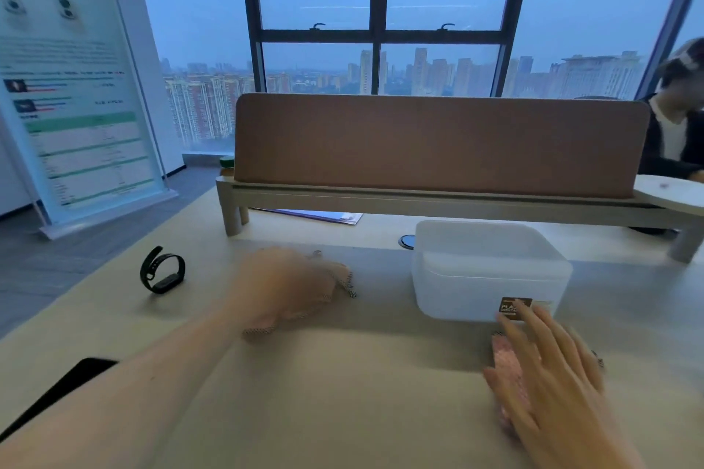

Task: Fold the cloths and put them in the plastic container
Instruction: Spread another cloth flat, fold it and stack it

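Note:
A white translucent plastic container (487,270) with a brown label stands on the desk at centre right. My left hand (282,285), blurred, lies on a light checked cloth (344,283) just left of the container; most of that cloth is hidden under the hand. My right hand (552,365) rests flat, fingers spread, on a pink cloth (508,365) in front of the container's near right corner. Whether the left hand grips its cloth is unclear.
A black wristband (162,270) stands on the wooden desk (343,392) at the left. A brown divider panel (438,141) on a raised shelf runs along the back, with papers (324,216) under it. A white round plate (670,192) and another person sit at the far right.

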### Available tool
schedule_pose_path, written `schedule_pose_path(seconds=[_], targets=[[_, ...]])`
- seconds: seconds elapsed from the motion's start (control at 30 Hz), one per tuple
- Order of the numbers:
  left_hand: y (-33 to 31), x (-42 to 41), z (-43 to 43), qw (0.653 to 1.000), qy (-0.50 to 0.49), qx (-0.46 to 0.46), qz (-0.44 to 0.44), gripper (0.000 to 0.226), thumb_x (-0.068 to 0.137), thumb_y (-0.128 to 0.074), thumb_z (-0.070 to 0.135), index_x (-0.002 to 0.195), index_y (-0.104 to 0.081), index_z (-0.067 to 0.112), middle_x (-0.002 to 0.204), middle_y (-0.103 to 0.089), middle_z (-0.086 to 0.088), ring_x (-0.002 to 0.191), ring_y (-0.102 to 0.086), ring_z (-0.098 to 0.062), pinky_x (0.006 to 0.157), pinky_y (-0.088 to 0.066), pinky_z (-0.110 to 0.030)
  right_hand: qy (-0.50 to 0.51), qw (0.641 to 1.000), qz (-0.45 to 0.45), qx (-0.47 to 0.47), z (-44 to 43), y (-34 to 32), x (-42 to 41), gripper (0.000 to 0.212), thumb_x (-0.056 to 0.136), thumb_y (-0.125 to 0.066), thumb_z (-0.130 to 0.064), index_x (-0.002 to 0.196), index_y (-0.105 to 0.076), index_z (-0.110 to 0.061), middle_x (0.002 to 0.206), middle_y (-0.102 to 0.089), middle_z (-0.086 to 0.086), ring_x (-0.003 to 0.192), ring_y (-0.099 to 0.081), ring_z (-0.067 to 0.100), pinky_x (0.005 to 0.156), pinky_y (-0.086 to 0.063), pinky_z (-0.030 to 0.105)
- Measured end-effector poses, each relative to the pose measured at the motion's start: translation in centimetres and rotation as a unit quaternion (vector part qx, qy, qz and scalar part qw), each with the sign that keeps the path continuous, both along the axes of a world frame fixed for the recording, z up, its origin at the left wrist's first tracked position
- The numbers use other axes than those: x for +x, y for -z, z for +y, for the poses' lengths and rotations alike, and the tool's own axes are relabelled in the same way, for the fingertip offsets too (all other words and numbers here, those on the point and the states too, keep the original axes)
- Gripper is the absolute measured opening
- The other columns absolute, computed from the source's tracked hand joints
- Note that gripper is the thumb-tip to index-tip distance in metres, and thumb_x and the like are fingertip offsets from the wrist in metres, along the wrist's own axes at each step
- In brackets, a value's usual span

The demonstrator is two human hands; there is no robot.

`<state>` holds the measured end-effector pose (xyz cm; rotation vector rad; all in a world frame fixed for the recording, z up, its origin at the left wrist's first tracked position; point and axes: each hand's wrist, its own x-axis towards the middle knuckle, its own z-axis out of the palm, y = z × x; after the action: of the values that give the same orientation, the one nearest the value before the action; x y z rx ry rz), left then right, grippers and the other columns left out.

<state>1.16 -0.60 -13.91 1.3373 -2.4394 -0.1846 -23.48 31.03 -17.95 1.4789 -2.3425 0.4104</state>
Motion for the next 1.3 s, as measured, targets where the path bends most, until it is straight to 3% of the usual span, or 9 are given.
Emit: schedule_pose_path(seconds=[0.17,0.43,0.57,0.6,0.7,0.83,1.07,1.13,1.3], targets=[[-1.7,-0.6,-1.0,0.995,0.044,-0.003,0.086,0.017,0.087,-0.064,0.015,0.081,-0.062,0.031,0.088,-0.064,0.008,0.092,-0.064,-0.02,0.074,-0.046,-0.031,-0.083,0.992,-0.088,-0.047,-4.8,-1.6,3.9,0.059,0.097,-0.032,-0.064,0.142,-0.051,-0.031,0.154,-0.044,-0.009,0.147,-0.03,0.013,0.119,-0.01,0.024],[-10.3,-0.5,6.7,0.951,0.243,-0.094,0.166,0.006,0.101,-0.054,0.03,0.096,-0.055,0.032,0.079,-0.07,0.01,0.076,-0.067,-0.011,0.07,-0.055,-0.036,-0.188,0.912,-0.337,-0.141,-12.7,-9.7,10.6,0.069,0.084,-0.074,-0.046,0.144,-0.046,-0.027,0.141,-0.053,-0.012,0.127,-0.05,0.008,0.106,-0.043,0.031],[-12.4,0.9,9.8,0.946,0.26,-0.092,0.171,0.006,0.098,-0.06,0.037,0.093,-0.057,0.035,0.078,-0.068,0.011,0.075,-0.064,-0.006,0.069,-0.05,-0.027,-0.197,0.915,-0.313,-0.16,-12.6,-11.1,12.1,0.008,0.084,-0.065,-0.019,0.087,-0.059,-0.023,0.077,-0.063,-0.012,0.073,-0.059,0.01,0.066,-0.05,0.033],[-12.6,1.4,10.2,0.95,0.256,-0.081,0.157,0.007,0.097,-0.063,0.037,0.092,-0.058,0.035,0.077,-0.066,0.012,0.072,-0.061,-0.005,0.066,-0.046,-0.022,-0.186,0.923,-0.296,-0.16,-12.1,-11.1,12.0,0.013,0.085,-0.059,-0.01,0.08,-0.057,-0.022,0.071,-0.061,-0.011,0.068,-0.057,0.01,0.062,-0.049,0.033],[-12.4,3.2,11.0,0.966,0.246,-0.015,0.082,0.011,0.091,-0.073,0.036,0.096,-0.064,0.033,0.085,-0.066,0.016,0.066,-0.056,-0.001,0.06,-0.037,-0.009,-0.159,0.938,-0.268,-0.153,-9.9,-11.2,10.9,0.028,0.085,-0.049,-0.002,0.082,-0.06,-0.027,0.076,-0.066,-0.009,0.072,-0.062,0.012,0.066,-0.051,0.032],[-11.8,5.9,11.7,0.967,0.252,0.021,-0.018,0.004,0.092,-0.073,0.03,0.096,-0.074,0.03,0.084,-0.068,0.018,0.074,-0.058,0.001,0.07,-0.044,-0.018,-0.152,0.956,-0.231,-0.098,-6.6,-12.3,9.3,0.028,0.093,-0.044,-0.003,0.086,-0.058,-0.027,0.076,-0.064,-0.005,0.07,-0.057,0.014,0.059,-0.041,0.021],[-14.1,10.5,15.2,0.914,0.263,0.213,0.226,0.016,0.098,-0.063,0.027,0.09,-0.076,0.02,0.085,-0.077,0.002,0.081,-0.071,-0.01,0.085,-0.055,-0.032,-0.256,0.938,-0.221,-0.073,1.2,-16.5,9.9,0.013,0.1,-0.05,-0.048,0.106,-0.055,-0.037,0.083,-0.065,-0.004,0.072,-0.063,0.01,0.064,-0.049,0.028],[-14.9,11.3,16.6,0.891,0.267,0.251,0.269,0.02,0.094,-0.062,0.034,0.088,-0.077,0.022,0.084,-0.071,0.0,0.079,-0.067,-0.011,0.082,-0.056,-0.03,-0.274,0.933,-0.231,-0.045,3.4,-18.1,10.3,0.039,0.082,-0.07,-0.058,0.115,-0.053,-0.045,0.093,-0.065,-0.009,0.075,-0.07,0.009,0.064,-0.056,0.028],[-16.7,12.0,18.6,0.903,0.249,0.21,0.28,0.029,0.098,-0.06,0.035,0.096,-0.079,0.013,0.086,-0.066,-0.012,0.078,-0.062,-0.016,0.066,-0.053,-0.013,-0.329,0.899,-0.286,-0.033,5.3,-19.9,10.4,0.022,0.085,-0.079,-0.022,0.104,-0.068,-0.022,0.103,-0.071,-0.001,0.075,-0.077,0.019,0.067,-0.063,0.039]])
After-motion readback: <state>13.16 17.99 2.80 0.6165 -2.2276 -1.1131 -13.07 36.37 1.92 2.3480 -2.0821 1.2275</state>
